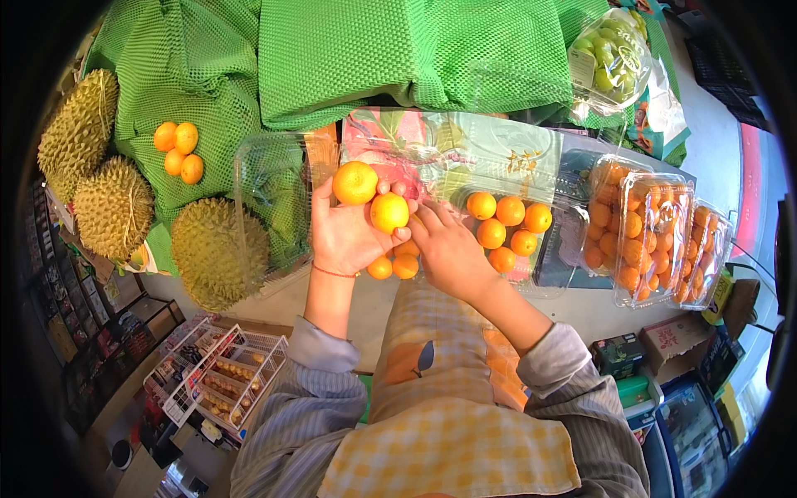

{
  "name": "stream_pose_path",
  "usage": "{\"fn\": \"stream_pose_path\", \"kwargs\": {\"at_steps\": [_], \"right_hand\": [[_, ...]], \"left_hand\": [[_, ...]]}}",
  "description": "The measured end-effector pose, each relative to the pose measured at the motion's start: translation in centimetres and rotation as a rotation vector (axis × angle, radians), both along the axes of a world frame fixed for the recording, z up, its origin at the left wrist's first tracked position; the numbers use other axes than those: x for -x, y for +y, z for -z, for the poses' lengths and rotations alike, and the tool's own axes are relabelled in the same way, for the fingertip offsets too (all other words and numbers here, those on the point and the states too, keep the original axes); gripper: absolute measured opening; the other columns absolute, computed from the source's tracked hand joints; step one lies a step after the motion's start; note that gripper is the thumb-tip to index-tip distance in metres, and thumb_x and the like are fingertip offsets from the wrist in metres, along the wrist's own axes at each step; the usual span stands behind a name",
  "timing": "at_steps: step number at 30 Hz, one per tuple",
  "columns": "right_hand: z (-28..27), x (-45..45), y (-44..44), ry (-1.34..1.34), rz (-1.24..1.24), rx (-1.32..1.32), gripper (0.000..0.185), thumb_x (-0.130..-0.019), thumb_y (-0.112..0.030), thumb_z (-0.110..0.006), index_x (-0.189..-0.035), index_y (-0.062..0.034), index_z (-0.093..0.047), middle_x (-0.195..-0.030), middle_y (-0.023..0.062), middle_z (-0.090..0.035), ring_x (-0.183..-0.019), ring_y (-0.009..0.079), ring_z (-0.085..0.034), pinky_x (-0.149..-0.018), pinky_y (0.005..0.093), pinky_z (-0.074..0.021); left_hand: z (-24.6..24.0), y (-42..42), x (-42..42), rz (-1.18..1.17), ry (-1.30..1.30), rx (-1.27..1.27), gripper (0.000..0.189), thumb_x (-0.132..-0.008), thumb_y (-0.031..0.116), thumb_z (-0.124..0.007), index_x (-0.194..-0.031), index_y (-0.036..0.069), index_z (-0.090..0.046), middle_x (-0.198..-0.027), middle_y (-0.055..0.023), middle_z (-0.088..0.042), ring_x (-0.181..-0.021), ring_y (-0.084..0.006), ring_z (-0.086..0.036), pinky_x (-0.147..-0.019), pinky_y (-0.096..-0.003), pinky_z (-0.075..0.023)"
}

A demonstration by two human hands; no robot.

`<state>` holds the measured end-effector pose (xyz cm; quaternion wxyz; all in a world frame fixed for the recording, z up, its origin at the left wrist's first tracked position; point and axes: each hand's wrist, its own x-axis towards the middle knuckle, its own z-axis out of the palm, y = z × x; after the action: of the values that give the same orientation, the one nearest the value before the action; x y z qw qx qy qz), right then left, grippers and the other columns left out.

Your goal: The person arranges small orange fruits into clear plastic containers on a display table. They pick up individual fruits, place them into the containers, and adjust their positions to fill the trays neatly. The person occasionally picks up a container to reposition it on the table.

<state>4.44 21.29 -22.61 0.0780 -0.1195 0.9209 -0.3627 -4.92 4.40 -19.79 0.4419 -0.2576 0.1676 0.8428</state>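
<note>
My left hand (pixel 348 239) is palm up and holds two orange citrus fruits, one orange fruit (pixel 355 183) by the thumb and another orange fruit (pixel 390 213) at the fingers. My right hand (pixel 451 252) is just right of them, its fingertips close to the left fingers; whether it grips anything is hidden. Several small orange fruits (pixel 510 211) sit in a clear plastic clamshell (pixel 554 274) right of my right hand. A few more orange fruits (pixel 405 266) lie below and between my hands. An open clear plastic container (pixel 240 187) is left of my left hand.
Durians (pixel 218 249) stand at the left, near several loose orange fruits (pixel 185 138) on green mesh padding (pixel 336 56). Filled clear clamshells (pixel 654 239) of orange fruit are at the right. A pack of green grapes (pixel 610 59) lies at the upper right. A white wire rack (pixel 218 373) stands lower left.
</note>
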Motion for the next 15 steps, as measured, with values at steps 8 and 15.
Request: {"fn": "stream_pose_path", "kwargs": {"at_steps": [8,15], "right_hand": [[3.3,5.3,-4.6,-0.333,-0.425,-0.310,0.056,-0.076,-0.029,-0.067,-0.127,-0.0091,-0.053,-0.124,0.0136,-0.053,-0.117,0.0279,-0.052,-0.087,0.0389,-0.0518],[3.2,6.9,-3.2,-0.379,-0.497,-0.142,0.053,-0.073,-0.021,-0.069,-0.120,-0.0018,-0.053,-0.119,0.0177,-0.054,-0.098,0.0338,-0.063,-0.085,0.0414,-0.0533]], "left_hand": [[-1.3,-0.2,-1.5,-0.034,0.028,-0.011,0.054,-0.084,0.055,-0.049,-0.103,0.005,-0.050,-0.115,-0.0112,-0.046,-0.115,-0.0331,-0.042,-0.075,-0.0455,-0.0442],[-0.7,-1.8,-2.4,-0.058,0.112,-0.009,0.058,-0.083,0.057,-0.048,-0.106,0.004,-0.051,-0.116,-0.0097,-0.046,-0.113,-0.0333,-0.044,-0.078,-0.0458,-0.0424]]}}
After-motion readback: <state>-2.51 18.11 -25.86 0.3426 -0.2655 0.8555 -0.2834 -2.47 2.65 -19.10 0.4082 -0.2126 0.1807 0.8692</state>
